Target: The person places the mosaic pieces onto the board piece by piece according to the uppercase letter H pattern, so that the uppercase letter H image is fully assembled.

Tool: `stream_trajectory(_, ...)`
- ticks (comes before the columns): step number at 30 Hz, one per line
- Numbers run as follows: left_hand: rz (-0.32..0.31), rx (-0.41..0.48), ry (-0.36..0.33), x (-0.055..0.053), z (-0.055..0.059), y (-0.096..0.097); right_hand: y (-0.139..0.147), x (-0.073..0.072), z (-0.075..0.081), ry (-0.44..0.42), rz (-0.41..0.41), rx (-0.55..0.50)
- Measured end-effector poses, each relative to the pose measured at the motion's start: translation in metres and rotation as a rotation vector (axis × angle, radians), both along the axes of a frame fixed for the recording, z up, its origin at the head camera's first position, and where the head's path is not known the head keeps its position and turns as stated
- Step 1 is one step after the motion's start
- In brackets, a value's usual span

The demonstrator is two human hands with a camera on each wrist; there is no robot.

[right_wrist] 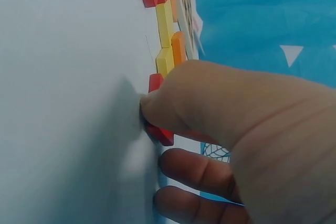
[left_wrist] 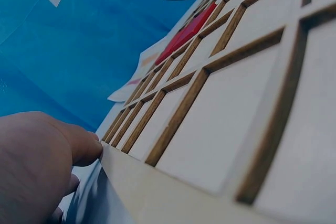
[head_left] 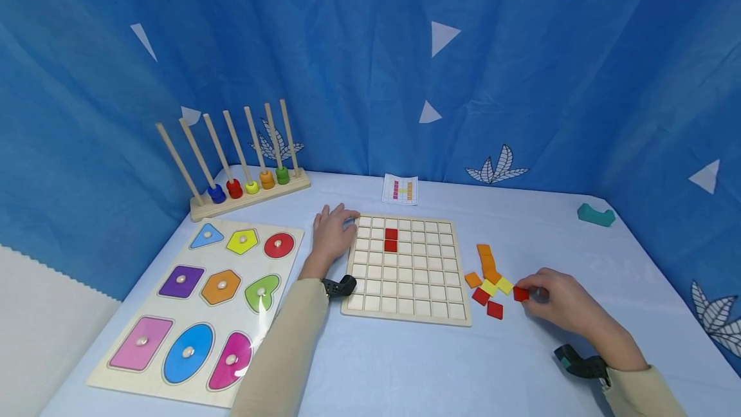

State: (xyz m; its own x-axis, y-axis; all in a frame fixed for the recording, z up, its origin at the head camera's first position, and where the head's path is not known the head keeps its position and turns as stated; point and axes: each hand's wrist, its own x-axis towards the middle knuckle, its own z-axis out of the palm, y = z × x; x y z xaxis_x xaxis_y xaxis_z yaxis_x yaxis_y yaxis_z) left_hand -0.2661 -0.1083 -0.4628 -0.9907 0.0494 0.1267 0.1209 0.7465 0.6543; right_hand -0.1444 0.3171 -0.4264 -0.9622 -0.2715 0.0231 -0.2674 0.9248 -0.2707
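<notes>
My right hand [head_left: 564, 301] pinches a red square tile [head_left: 520, 293] between thumb and fingers, at the right end of a loose group of tiles. Beside it lie yellow tiles [head_left: 504, 285], orange tiles [head_left: 486, 261] and two more red tiles [head_left: 494, 310]. A wooden grid board [head_left: 405, 321] lies left of them, with two red tiles [head_left: 391, 240] set one below the other in its upper part. My left hand [head_left: 332, 237] rests at the board's upper left corner, a fingertip touching the edge in the left wrist view.
A printed pattern card [head_left: 400, 190] lies behind the board. To the left are a shape puzzle board [head_left: 191, 304] with knobbed pieces and a wooden peg stand [head_left: 249, 197] with coloured rings. A green curved block [head_left: 595, 215] sits at the far right. Blue curtain [head_left: 370, 69] surrounds the table.
</notes>
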Motion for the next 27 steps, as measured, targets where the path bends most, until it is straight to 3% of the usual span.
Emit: stream_trajectory(27, 0.007, 0.011, 0.005, 0.0004, -0.0012, 0.0003, -0.0016, -0.0013, -0.0012, 0.014, -0.024, -0.011)
